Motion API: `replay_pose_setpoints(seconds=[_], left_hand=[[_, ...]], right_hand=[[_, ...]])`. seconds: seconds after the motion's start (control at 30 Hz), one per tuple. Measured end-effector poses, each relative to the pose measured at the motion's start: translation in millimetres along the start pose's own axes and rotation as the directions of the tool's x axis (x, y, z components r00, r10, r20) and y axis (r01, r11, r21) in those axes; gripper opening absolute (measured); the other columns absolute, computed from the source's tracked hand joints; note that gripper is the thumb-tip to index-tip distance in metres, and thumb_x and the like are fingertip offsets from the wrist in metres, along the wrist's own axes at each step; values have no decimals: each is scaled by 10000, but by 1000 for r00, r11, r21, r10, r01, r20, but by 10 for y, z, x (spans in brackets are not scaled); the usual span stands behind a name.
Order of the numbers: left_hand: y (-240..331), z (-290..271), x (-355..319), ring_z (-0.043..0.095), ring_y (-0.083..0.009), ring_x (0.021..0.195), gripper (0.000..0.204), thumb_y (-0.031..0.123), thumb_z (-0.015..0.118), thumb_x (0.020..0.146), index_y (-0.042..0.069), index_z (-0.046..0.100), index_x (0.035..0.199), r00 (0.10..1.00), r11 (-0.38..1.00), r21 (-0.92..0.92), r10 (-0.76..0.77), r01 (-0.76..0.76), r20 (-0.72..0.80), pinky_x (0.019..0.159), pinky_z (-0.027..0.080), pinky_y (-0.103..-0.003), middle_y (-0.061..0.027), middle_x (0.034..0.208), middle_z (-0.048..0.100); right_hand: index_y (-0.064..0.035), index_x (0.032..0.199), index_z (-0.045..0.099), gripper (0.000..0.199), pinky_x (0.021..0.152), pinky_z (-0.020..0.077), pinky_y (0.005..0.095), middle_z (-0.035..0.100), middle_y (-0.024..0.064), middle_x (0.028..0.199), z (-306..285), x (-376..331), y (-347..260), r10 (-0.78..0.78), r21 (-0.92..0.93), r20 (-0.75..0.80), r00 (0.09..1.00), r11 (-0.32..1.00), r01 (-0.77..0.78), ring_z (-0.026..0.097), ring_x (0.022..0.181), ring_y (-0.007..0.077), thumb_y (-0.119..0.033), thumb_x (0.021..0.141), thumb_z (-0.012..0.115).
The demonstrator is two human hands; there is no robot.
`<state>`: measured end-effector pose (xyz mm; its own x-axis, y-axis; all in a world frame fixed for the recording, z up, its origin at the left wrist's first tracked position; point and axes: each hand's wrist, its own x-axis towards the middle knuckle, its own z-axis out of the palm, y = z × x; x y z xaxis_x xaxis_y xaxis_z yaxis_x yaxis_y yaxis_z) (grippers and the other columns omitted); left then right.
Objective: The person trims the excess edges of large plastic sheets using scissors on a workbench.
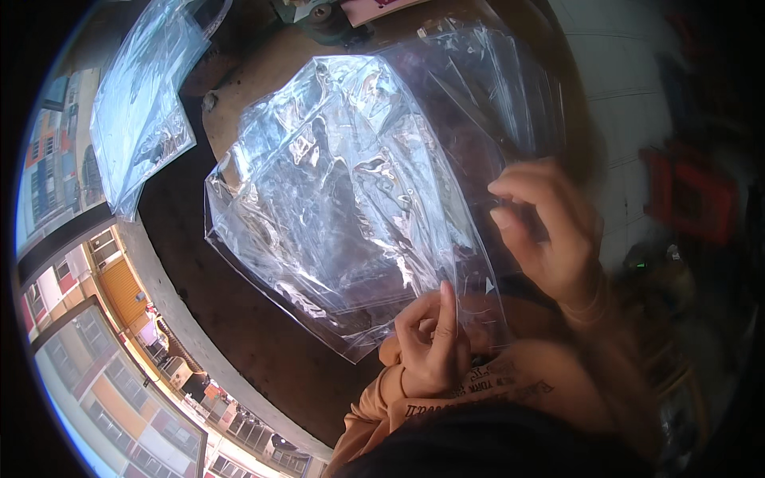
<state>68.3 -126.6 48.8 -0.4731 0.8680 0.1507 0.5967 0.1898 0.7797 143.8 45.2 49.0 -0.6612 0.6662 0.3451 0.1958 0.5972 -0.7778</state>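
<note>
A crumpled clear plastic piece (343, 191) fills the center of the frame, its folds catching the light, as a person's left hand (434, 346) curls at its near edge, lower center, one finger pointing up; whether that hand pinches the film cannot be told. The right hand (550, 231), right of center, is raised with thumb and forefinger parted, apparently gripping nothing. A second clear plastic piece (510, 103) lies at the upper right, and another clear sheet (147, 127) spreads at the upper left, beside the window view (119, 358). With only one hand at the main piece, the slick film could slide or fold over on itself if that hold is loose, and the neighboring film at upper right could cling to it where the two appear to meet. A hasty tug might crease or tear a thin edge. Much stays hard to read: the transparent layers blur into one another, leaving it unclear whether the piece is a bag or a flat sheet; motion smears the right hand; the upper-left sheet is cut off by the frame's top; and a red object (693, 195) at far right sits in blur and shadow.
</note>
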Motion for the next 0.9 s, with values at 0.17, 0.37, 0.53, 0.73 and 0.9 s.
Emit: replay_pose_setpoints(seconds=[0.17, 0.37, 0.53, 0.73, 0.9], left_hand=[[-131, 169, -3, 481, -282, 951, 499, -35, 499, 750, -131, 431, 1235, 987, 988, -128, 106, -90, 120, 726, 472, -283, -250, 1126, 397], [-219, -124, 567, 535, -316, 983, 563, 290, 692, 724, -31, 551, 1164, 810, 958, -131, 287, -256, 511, 823, 459, -374, -207, 1135, 484], [-272, -106, 1277, 564, -196, 953, 239, 175, 644, 716, 78, 662, 934, 567, 697, 96, 487, -711, 665, 897, 415, -357, -45, 1030, 583], [-457, 97, 1715, 587, -180, 874, 143, 203, 640, 737, 88, 651, 821, 250, 722, -191, 455, -665, 855, 788, 431, -317, -17, 877, 632], [-644, 263, 1873, 583, -240, 902, 137, 176, 679, 732, 63, 641, 799, 189, 876, -329, 411, -351, 892, 813, 415, -359, -55, 886, 631]], right_hand=[[38, 1014, 556, 275, 594, 478, 304, 562, 123, 815, -22, -265, -344, 327, 160, 264, 907, 913, -376, 587, 701, 215, -68, 778, 649], [6, 904, 587, 111, 591, 461, 337, 555, 135, 766, 68, -450, -163, 453, 59, 127, 882, 885, -463, 585, 679, 295, -11, 795, 593], [-6, 831, 575, 61, 575, 440, 349, 551, 117, 761, 61, -449, -105, 457, 36, 195, 868, 881, -472, 574, 671, 302, -17, 781, 609], [-24, 793, 520, 103, 592, 428, 342, 467, 110, 753, 235, -502, -143, 363, -236, 18, 932, 907, -349, 540, 679, 262, -39, 777, 621], [2, 847, 506, 187, 651, 430, 345, 460, 112, 800, 193, -524, -57, 308, -236, 3, 951, 925, -299, 514, 723, 262, -12, 737, 657]])
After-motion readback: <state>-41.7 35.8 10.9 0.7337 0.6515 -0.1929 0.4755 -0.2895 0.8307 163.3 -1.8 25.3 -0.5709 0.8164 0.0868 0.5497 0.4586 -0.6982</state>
